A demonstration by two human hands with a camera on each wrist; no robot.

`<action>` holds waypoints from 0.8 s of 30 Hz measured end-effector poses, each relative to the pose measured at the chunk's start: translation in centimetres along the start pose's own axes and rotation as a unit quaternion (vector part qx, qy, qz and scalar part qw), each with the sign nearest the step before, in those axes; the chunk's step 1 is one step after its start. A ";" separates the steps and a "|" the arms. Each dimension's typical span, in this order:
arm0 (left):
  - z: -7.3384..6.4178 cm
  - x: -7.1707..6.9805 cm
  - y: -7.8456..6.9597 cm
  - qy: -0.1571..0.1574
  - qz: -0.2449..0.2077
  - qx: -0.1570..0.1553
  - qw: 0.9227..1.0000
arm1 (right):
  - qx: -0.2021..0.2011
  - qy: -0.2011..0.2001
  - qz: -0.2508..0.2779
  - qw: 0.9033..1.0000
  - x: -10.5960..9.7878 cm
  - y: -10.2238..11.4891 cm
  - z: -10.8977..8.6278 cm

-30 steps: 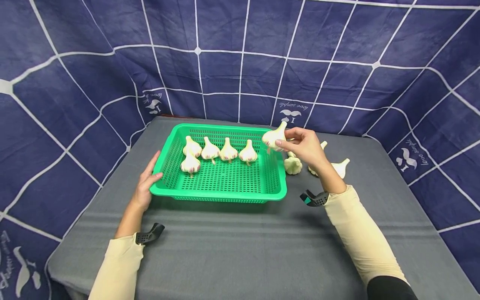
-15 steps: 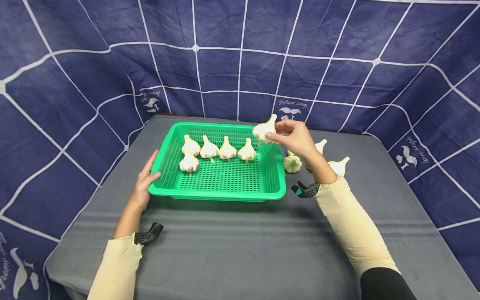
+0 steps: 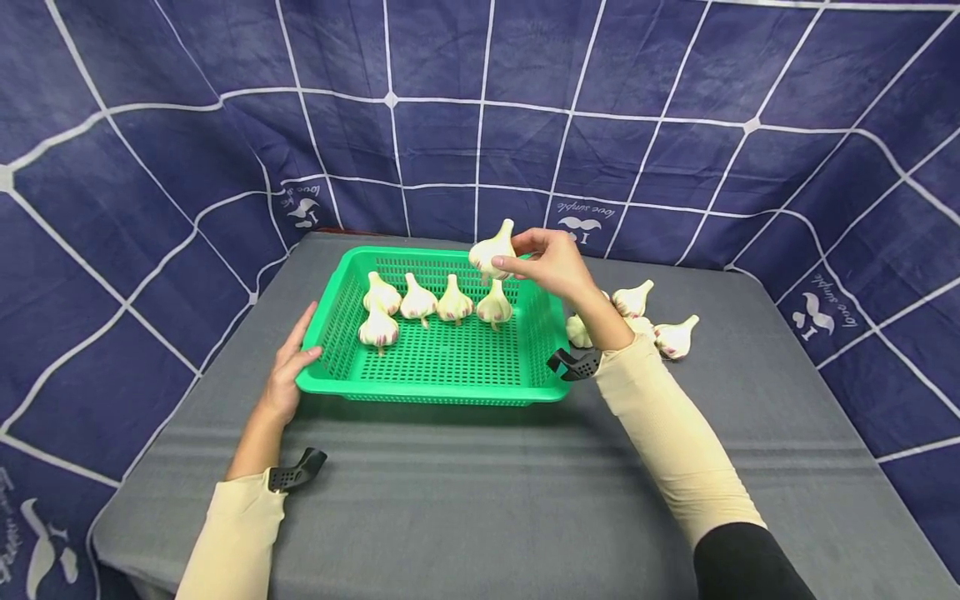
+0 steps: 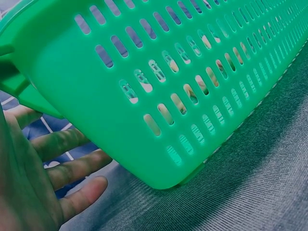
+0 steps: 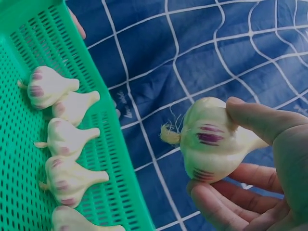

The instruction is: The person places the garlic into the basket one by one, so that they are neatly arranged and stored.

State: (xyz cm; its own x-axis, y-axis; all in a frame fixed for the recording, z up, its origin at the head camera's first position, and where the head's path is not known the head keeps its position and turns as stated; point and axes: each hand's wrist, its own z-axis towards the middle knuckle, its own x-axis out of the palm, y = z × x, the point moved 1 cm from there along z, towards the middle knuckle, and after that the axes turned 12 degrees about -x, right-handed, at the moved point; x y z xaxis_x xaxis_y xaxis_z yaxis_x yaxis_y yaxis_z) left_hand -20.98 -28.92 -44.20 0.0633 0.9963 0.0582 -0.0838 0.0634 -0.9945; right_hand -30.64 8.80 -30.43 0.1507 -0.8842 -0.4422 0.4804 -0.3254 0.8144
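My right hand [image 3: 551,262] holds a garlic bulb [image 3: 491,252] above the far side of a green plastic basket [image 3: 435,392], stem up. In the right wrist view, thumb and fingers pinch that garlic bulb [image 5: 207,139], with purple streaks and a root tuft. Inside the basket, several garlic bulbs [image 3: 417,300] form a row along the far wall, and another garlic bulb [image 3: 378,327] sits in front at the left. My left hand [image 3: 285,371] rests against the basket's left side. Its fingers [image 4: 72,171] are straight and spread by the basket's outer wall in the left wrist view.
To the right of the basket, several more garlic bulbs [image 3: 675,337] lie on the grey tablecloth [image 3: 450,492], some partly hidden by my right forearm. A blue curtain [image 3: 525,142] with white grid lines rises behind and beside the table.
My right hand has carried its garlic bulb leftward, from the basket's right end to above the right-hand bulb of the row. The left hand and basket have hardly moved.
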 end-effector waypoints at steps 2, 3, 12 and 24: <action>0.0 0.0 0.0 0.000 0.000 0.000 1.000 | 0.001 0.001 0.012 1.000 0.5 -0.1 0.6; 0.1 0.0 0.0 -0.001 0.002 0.001 1.000 | 0.003 0.002 0.022 1.000 0.8 -0.1 0.9; 0.2 0.1 0.0 -0.003 0.004 -0.002 1.000 | -0.002 0.019 0.013 1.000 4.0 0.0 2.5; 0.3 0.1 0.2 -0.001 0.005 0.013 1.000 | 0.028 0.052 -0.017 0.998 7.2 -0.1 4.3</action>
State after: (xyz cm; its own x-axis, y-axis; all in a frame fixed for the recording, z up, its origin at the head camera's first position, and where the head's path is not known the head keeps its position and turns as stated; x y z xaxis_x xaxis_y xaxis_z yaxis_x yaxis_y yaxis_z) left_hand -21.29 -28.76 -44.37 0.0600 0.9970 0.0489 -0.1101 0.0553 -0.9924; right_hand -33.34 0.98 -32.10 0.2255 -0.8341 -0.5034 0.4376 -0.3749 0.8173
